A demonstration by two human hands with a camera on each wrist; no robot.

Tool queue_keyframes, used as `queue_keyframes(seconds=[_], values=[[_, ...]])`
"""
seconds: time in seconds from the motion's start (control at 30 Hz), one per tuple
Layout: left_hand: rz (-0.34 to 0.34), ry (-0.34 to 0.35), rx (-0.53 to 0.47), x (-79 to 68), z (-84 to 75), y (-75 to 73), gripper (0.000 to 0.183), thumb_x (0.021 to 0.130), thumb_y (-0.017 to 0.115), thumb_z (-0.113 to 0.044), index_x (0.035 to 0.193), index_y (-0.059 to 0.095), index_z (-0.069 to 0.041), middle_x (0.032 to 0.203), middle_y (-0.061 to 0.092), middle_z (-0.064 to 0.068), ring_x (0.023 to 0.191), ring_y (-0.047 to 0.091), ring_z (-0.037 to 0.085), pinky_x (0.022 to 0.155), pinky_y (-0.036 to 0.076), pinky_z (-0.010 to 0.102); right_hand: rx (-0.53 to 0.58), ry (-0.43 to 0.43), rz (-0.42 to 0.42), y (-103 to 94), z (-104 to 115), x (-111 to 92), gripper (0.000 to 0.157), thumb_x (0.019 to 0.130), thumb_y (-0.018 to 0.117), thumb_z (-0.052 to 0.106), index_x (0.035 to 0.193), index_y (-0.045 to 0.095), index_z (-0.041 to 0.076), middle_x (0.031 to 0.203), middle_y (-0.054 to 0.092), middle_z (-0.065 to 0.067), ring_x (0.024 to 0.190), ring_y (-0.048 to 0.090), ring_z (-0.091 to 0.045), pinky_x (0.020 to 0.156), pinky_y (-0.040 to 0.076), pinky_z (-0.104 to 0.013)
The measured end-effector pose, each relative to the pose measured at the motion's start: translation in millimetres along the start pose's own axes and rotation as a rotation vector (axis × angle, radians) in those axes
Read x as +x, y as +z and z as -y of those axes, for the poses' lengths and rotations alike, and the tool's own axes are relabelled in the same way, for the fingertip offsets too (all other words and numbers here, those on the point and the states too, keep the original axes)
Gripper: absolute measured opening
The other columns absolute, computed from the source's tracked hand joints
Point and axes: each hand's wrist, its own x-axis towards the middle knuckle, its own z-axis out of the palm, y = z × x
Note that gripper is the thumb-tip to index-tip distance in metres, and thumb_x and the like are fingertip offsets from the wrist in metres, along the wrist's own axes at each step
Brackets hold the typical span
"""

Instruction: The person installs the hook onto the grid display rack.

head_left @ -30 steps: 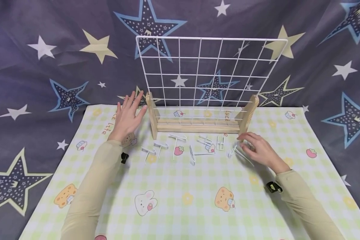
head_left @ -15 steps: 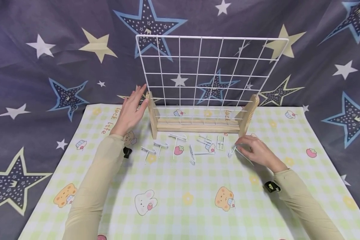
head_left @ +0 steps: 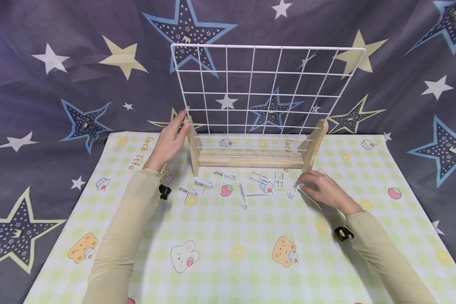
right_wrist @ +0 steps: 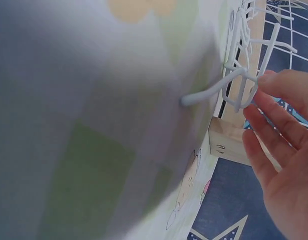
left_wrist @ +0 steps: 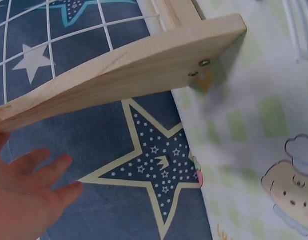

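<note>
A white wire grid panel (head_left: 266, 47) stands upright in a wooden base (head_left: 251, 162) with two side posts. My left hand (head_left: 169, 141) is at the left side post (left_wrist: 118, 75), its thumb touching the post's upper end while the other fingers stay spread and extended beside it. In front of the right post, my right hand (head_left: 324, 190) pinches a white wire hook (right_wrist: 209, 93) between thumb and index finger. The hook's long prong slants down toward the tablecloth in the right wrist view; the other fingers are loosely bent behind it.
Several more white wire hooks lie in front of the base, among them a long one (head_left: 258, 194) and a small one (head_left: 204, 184). A checked cloth (head_left: 237, 228) covers the table. A dark star-patterned curtain (head_left: 72, 25) hangs right behind the rack.
My left hand has moved right, from beside the rack up against its left post. My right hand has shifted slightly left and taken the hook between thumb and index finger.
</note>
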Motion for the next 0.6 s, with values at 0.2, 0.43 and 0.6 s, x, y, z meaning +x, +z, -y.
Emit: queue_keyframes(seconds=[0.2,0.43,0.6], values=[[-0.030,-0.045,-0.115,-0.6,0.3,6.1,0.048,0.104,0.042,-0.031,0.151,0.036,-0.017,0.134,0.053,0.022,0.112,0.056,0.038,0.099,0.045,0.049,-0.017,-0.030,-0.025,2.4,-3,3,0.022,0.078,0.072,-0.008,0.095,0.069,0.004,0.100,0.066,-0.011,0.094,0.061,-0.032,0.085,0.050,-0.052],[-0.015,-0.102,-0.301,-1.2,-0.7,9.5,0.046,0.104,0.045,-0.031,0.149,0.039,-0.021,0.106,0.062,0.023,0.101,0.062,0.032,0.084,0.058,0.039,-0.037,-0.044,-0.046,4.8,-4,5,0.020,0.077,0.074,-0.009,0.090,0.068,0.006,0.095,0.066,-0.007,0.089,0.062,-0.028,0.082,0.049,-0.050],[0.009,-0.119,-0.378,-4.1,-11.1,3.6,0.046,0.104,0.044,-0.025,0.149,0.038,-0.017,0.119,0.057,0.028,0.109,0.059,0.037,0.082,0.059,0.039,-0.047,-0.062,-0.063,7.2,-6,7,0.021,0.078,0.073,-0.009,0.090,0.068,0.006,0.093,0.066,-0.006,0.088,0.062,-0.027,0.081,0.049,-0.049]])
